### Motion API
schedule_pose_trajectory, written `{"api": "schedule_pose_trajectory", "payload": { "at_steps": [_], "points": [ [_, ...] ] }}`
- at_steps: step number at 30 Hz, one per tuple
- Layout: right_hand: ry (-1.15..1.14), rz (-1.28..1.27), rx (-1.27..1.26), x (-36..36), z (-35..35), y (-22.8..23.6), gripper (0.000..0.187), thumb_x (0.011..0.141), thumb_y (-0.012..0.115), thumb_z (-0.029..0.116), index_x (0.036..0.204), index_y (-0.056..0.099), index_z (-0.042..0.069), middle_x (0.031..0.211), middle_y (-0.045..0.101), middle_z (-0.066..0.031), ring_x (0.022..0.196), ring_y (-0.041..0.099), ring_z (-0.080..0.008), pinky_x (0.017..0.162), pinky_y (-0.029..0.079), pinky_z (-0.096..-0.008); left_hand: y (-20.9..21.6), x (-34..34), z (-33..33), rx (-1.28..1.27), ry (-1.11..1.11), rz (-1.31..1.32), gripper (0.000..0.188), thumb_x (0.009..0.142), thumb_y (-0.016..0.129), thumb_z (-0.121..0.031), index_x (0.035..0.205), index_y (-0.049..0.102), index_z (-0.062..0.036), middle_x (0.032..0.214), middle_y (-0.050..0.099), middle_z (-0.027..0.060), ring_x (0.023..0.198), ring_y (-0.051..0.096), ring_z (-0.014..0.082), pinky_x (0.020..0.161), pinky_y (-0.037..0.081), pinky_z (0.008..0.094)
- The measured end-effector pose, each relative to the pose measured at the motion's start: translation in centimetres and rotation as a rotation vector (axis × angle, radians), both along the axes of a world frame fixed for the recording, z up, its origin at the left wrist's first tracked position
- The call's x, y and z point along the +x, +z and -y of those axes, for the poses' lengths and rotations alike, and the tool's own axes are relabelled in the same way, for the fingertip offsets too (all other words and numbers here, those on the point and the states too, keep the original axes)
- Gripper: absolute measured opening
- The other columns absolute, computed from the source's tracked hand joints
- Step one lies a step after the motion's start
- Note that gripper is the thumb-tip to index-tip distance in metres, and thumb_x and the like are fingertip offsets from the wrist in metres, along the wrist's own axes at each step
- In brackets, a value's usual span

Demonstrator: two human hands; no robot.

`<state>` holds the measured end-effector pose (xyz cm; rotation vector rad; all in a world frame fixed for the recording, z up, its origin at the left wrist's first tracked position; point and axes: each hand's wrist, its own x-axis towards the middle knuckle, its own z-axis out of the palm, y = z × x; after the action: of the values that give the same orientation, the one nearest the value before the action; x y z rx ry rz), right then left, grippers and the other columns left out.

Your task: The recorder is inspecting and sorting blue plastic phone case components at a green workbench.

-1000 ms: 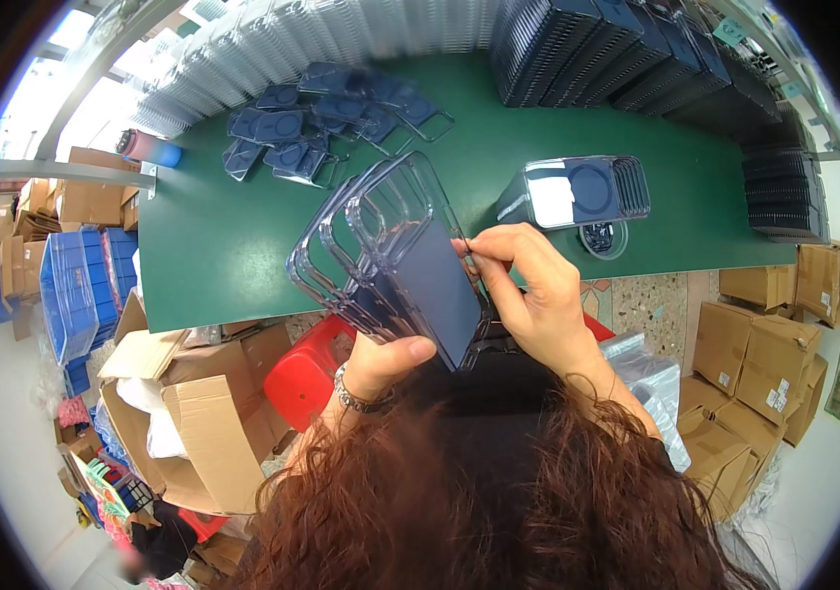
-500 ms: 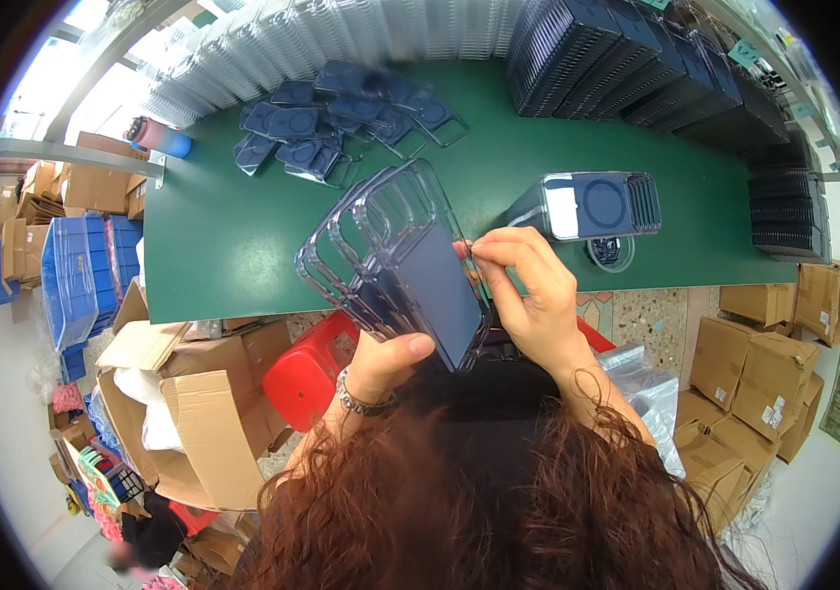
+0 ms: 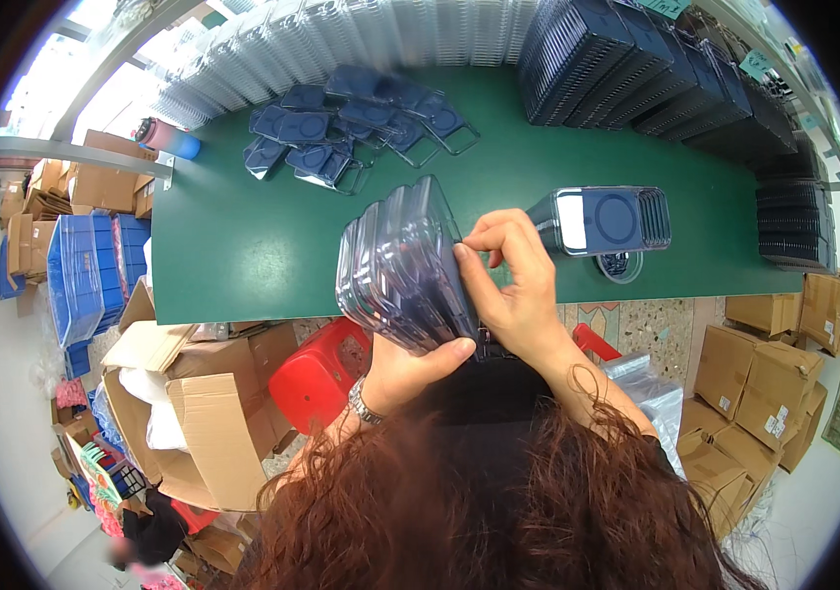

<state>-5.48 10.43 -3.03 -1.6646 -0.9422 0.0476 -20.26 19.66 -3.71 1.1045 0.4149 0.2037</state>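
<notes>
My left hand [image 3: 405, 376] is closed under a stack of clear phone cases with dark blue backs [image 3: 395, 265]. The stack is tilted over the table's near edge, its layered side rims turned toward the left. My right hand [image 3: 518, 285] pinches thumb and forefinger together at the right edge of the stack; whatever lies between the fingertips is too small to make out. To the right stands another stack of phone cases [image 3: 608, 221], its top one showing a dark ring and a white patch. Just below it sits a small round clear tub [image 3: 623, 266] with small dark pieces in it.
On the green table [image 3: 233, 246] lies a loose pile of phone cases [image 3: 307, 128]. Rows of clear cases [image 3: 341, 49] and dark cases [image 3: 577, 64] line the back. A red stool [image 3: 317, 379], an open carton [image 3: 213, 433] and more cartons [image 3: 754, 383] stand on the floor.
The held stack has turned, so its layered sides show more and its front face less. Its fanned cases sit closer together. The right hand stays pinched at its edge.
</notes>
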Motion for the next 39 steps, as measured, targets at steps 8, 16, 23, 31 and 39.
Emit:
{"api": "schedule_pose_trajectory", "payload": {
  "at_steps": [8,16,23,31,39],
  "points": [
    [0.131,-0.440,-0.134,-0.5,-1.6,0.6,0.013,0.100,0.057,0.010,0.107,0.059,0.000,0.095,0.065,-0.0057,0.084,0.059,-0.0103,0.074,0.049,-0.0256,0.1,-0.3,0.0,0.018,0.063,0.008,0.075,0.078,0.082,-0.016,0.139,0.041,-0.0002,0.128,0.054,0.0079,0.119,0.053,0.0178,0.103,0.044,0.0359],
    [0.247,-0.814,0.079,-0.9,-1.4,0.0,0.015,0.104,0.051,0.010,0.111,0.058,-0.002,0.095,0.065,-0.0034,0.087,0.058,-0.0058,0.078,0.048,-0.0225,0.2,-0.8,-0.4,0.206,-0.094,-0.122,0.077,0.079,0.082,-0.020,0.140,0.040,-0.0012,0.128,0.054,0.0079,0.119,0.052,0.0192,0.102,0.044,0.0363],
    [0.281,-0.873,0.087,-1.3,-0.7,2.0,0.015,0.104,0.051,0.009,0.114,0.056,-0.001,0.097,0.065,-0.0035,0.089,0.059,-0.0054,0.079,0.048,-0.0219,1.2,-1.2,-0.5,0.057,-0.177,-0.115,0.087,0.081,0.079,-0.026,0.148,0.029,-0.0027,0.140,0.046,0.0127,0.131,0.045,0.0238,0.112,0.037,0.0390],
    [0.313,-0.914,0.127,-1.4,-0.4,1.5,0.014,0.103,0.052,0.009,0.112,0.055,-0.001,0.100,0.066,-0.0037,0.090,0.060,-0.0054,0.080,0.049,-0.0216,1.4,-1.6,-0.7,0.104,-0.212,-0.138,0.072,0.080,0.081,-0.019,0.139,0.044,-0.0019,0.127,0.055,0.0074,0.114,0.054,0.0192,0.100,0.045,0.0360],
    [0.310,-0.976,0.121,-1.5,-0.2,1.1,0.010,0.101,0.054,0.009,0.103,0.056,-0.001,0.093,0.064,-0.0027,0.088,0.061,-0.0068,0.077,0.049,-0.0241,0.7,-2.4,-0.5,-0.005,-0.215,-0.206,0.072,0.079,0.082,-0.020,0.139,0.044,-0.0019,0.126,0.056,0.0076,0.114,0.055,0.0193,0.099,0.046,0.0358]
  ]
}}
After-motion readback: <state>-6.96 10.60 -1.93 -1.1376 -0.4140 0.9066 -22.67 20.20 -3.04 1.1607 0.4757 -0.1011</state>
